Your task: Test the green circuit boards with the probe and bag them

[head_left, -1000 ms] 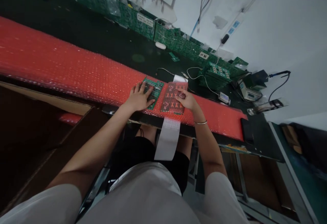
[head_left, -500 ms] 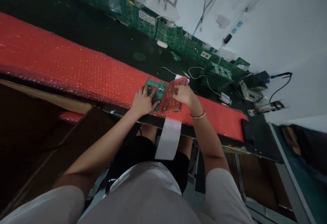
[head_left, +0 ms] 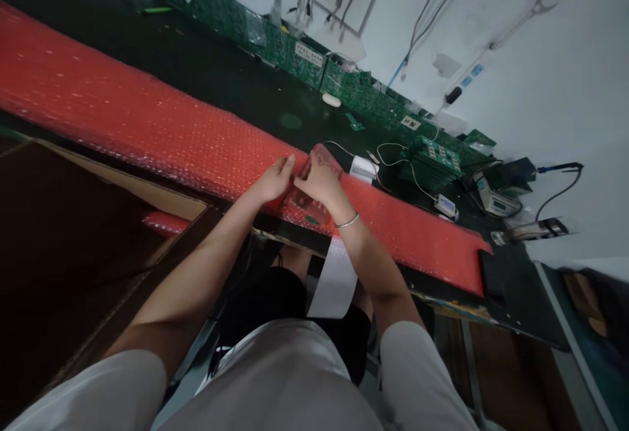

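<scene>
A long strip of red bubble wrap [head_left: 206,123] runs along the front of the dark bench. In the middle of it lies a bundle of circuit board in bubble wrap [head_left: 305,203], with a little green showing at its near edge. My right hand [head_left: 319,179], a bangle on its wrist, bends its fingers over the top of this bundle. Just left of it, my left hand [head_left: 276,181] is closed at the bundle's left edge, its thumb up, on the red wrap. Most of the board is hidden under wrap and fingers.
A white paper strip [head_left: 334,280] hangs off the bench's front edge, and a white roll [head_left: 363,169] lies behind the wrap. Stacked circuit boards [head_left: 432,159] stand at back right, near a small white device [head_left: 446,206]. An open cardboard box [head_left: 98,234] is at left.
The right hand has moved left, bringing wrap over the green board, which is now mostly covered. The left hand has come off the board's face to its left edge. The view has shifted.
</scene>
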The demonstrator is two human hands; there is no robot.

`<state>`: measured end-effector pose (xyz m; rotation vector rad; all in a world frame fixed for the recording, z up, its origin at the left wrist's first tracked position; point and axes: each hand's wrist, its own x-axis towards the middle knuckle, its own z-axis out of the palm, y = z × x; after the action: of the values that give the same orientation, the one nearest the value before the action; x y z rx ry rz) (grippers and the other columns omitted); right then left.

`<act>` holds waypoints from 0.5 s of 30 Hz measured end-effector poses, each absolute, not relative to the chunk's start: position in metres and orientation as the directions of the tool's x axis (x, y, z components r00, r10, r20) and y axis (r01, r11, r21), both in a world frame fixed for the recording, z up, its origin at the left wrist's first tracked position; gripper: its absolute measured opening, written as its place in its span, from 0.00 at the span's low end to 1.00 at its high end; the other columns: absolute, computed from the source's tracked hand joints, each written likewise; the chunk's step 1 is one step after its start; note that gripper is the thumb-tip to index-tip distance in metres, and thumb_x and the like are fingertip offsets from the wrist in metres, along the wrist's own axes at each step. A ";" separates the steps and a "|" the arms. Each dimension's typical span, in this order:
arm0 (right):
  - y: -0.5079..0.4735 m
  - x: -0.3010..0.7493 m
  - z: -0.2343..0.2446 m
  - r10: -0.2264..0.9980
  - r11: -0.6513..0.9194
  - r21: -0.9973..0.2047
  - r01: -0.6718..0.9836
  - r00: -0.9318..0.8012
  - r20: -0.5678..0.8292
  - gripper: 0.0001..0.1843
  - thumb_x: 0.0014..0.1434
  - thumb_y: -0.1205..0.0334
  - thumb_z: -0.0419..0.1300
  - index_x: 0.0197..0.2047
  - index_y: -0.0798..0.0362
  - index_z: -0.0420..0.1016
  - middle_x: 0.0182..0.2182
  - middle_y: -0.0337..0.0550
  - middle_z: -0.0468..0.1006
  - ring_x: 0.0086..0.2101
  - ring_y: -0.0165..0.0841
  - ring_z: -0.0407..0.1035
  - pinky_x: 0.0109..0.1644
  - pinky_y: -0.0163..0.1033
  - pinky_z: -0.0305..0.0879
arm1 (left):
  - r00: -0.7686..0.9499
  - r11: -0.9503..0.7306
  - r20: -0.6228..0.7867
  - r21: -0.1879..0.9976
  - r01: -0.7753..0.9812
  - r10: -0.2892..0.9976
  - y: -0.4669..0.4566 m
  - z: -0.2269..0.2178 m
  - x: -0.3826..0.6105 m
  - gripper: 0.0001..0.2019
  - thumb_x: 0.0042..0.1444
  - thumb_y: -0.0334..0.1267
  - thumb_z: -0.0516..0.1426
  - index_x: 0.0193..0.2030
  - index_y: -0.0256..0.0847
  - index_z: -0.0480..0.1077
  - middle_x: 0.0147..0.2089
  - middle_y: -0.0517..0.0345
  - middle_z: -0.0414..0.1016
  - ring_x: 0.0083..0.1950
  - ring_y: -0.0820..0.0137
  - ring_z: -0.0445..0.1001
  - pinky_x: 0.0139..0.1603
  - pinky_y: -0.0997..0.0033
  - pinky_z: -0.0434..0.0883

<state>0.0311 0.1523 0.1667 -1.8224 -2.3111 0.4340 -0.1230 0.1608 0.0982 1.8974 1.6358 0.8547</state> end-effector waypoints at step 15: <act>0.140 0.077 0.102 0.987 0.072 -0.641 0.764 -0.146 -0.063 0.22 0.56 0.45 0.61 0.43 0.55 0.82 0.43 0.62 0.85 0.48 0.54 0.81 0.53 0.51 0.75 | 0.403 -0.362 -0.097 0.288 0.887 0.910 0.102 0.139 -0.114 0.22 0.70 0.48 0.50 0.53 0.33 0.79 0.51 0.32 0.81 0.53 0.48 0.81 0.51 0.52 0.76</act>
<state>0.0771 0.1403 0.1024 -1.7378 -1.9668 0.7775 -0.1137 0.1017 0.1390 2.3703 1.5662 0.1125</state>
